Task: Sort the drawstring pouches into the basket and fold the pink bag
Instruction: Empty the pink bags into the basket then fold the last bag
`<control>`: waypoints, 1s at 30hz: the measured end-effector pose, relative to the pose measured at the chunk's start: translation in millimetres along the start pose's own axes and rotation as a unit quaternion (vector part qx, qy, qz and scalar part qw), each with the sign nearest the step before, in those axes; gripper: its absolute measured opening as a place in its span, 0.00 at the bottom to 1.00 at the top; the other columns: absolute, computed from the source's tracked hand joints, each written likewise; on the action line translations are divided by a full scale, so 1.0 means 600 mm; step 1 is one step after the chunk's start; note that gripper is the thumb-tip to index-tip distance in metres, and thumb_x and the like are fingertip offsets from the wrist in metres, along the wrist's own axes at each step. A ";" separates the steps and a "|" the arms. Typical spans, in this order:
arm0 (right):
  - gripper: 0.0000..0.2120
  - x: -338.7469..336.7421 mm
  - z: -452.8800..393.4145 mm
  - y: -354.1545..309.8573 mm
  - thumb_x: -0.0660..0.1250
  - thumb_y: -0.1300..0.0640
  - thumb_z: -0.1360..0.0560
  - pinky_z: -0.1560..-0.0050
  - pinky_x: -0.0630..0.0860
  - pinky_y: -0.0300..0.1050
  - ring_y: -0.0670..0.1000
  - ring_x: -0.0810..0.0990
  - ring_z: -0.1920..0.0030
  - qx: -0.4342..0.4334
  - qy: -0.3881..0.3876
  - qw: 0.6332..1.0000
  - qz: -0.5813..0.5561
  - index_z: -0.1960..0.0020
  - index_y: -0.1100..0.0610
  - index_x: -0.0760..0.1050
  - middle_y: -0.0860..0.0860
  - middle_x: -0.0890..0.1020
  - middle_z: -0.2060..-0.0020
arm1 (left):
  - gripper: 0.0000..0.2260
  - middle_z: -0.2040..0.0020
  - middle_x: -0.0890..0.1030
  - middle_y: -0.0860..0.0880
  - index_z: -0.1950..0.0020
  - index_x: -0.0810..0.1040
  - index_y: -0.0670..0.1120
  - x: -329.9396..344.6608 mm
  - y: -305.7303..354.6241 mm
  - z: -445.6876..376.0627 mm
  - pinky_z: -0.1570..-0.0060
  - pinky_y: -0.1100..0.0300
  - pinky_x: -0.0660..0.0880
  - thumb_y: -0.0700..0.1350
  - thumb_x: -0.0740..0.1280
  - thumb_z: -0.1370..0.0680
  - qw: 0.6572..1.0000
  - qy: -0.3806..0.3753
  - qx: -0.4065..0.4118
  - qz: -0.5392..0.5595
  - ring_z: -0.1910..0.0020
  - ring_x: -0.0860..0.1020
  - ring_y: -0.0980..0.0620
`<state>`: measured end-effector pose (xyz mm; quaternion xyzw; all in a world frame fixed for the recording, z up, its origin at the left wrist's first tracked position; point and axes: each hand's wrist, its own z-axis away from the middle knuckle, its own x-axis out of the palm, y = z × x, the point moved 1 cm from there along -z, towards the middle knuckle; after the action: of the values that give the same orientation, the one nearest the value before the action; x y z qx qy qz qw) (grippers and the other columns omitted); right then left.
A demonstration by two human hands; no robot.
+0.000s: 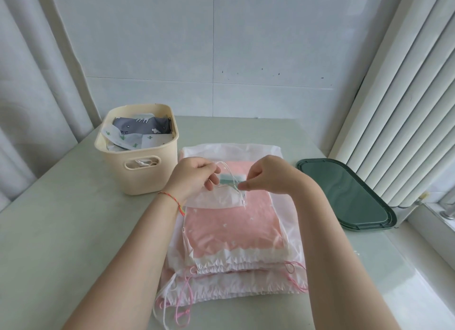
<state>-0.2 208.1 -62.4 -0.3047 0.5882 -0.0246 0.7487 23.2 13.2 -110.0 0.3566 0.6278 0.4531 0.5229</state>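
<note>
Pouches are what this comes down to, and one small white pouch [213,198] is in play right now, lifted just above the pink bag [234,227] in the middle of the table [61,219]. Her left hand [194,176] has its fingers curled round the pouch's top edge, thumb pinching the gathered mouth. Her right hand [262,176] is closed to a fine pinch on the thin drawstring [230,173], which loops up between the two hands.

The cream basket [138,174] stands to the far left, close beside the pile, already holding a grey patterned pouch [141,125] and some white ones. A dark green lid [344,194] lies off to the right.

What worries me is that cord. If she pulls it too hard with the pouch held only by the rim, the thin film could tear or the string could slip out of its channel. The pink bag's own cords [181,312] trail loose at the near edge, and I'd guess a forearm could snag them and drag the whole slippery stack askew. A light pouch tossed leftward might also catch the basket's rim and slide off.
</note>
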 end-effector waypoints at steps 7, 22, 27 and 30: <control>0.17 -0.008 0.005 -0.028 0.68 0.48 0.24 0.71 0.62 0.37 0.46 0.66 0.73 -0.042 0.123 0.964 -0.232 0.65 0.59 0.77 0.46 0.70 0.75 | 0.11 0.73 0.75 0.51 0.63 0.82 0.43 0.013 0.017 0.013 0.67 0.64 0.69 0.39 0.64 0.22 0.996 -0.088 0.002 -0.032 0.73 0.69 0.54; 0.13 0.029 -0.014 -0.034 0.66 0.60 0.26 0.51 0.78 0.44 0.48 0.82 0.53 -0.086 0.085 0.950 -0.289 0.43 0.49 0.74 0.50 0.84 0.55 | 0.14 0.67 0.77 0.44 0.59 0.83 0.41 0.009 0.024 0.023 0.61 0.58 0.66 0.44 0.63 0.19 0.983 -0.135 0.000 0.125 0.71 0.70 0.51; 0.08 0.038 -0.020 -0.032 0.68 0.54 0.26 0.62 0.73 0.42 0.48 0.77 0.61 -0.068 0.073 0.977 -0.188 0.47 0.49 0.72 0.48 0.80 0.57 | 0.12 0.70 0.79 0.47 0.60 0.78 0.40 0.009 0.024 0.020 0.61 0.58 0.70 0.41 0.62 0.18 0.982 -0.119 -0.018 0.143 0.70 0.73 0.49; 0.08 0.034 -0.022 -0.026 0.69 0.51 0.25 0.67 0.68 0.38 0.47 0.74 0.64 -0.046 0.082 0.985 -0.144 0.49 0.52 0.73 0.48 0.77 0.60 | 0.12 0.67 0.81 0.46 0.57 0.82 0.40 0.009 0.019 0.017 0.62 0.61 0.69 0.41 0.62 0.18 0.982 -0.106 -0.035 0.151 0.69 0.75 0.51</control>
<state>-0.8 181.4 -74.1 -0.4170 0.5982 -0.1302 0.6717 31.9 23.8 -101.7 0.4752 0.4911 0.5082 0.5241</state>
